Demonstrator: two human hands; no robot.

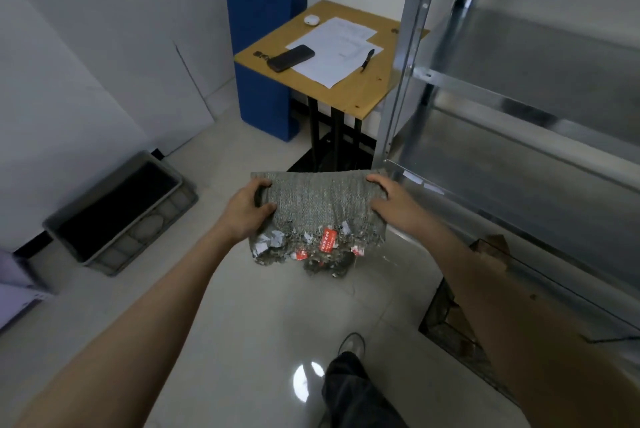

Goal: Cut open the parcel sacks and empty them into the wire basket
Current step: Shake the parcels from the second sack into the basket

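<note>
my left hand (247, 209) curls round the top left corner of the sack (322, 206), and my right hand (391, 199) grips the top right corner, fingers hooked over the edge. the sack is coarse grey woven plastic, hanging flat and limp in the air above the pale tiled floor. its lower edge is ragged, with torn red and white label scraps. the wire basket (446, 320) sits low to my right, half hidden by my forearm, with brown shapes inside. a grey plastic crate (121, 216) with a dark interior stands to the left.
</note>
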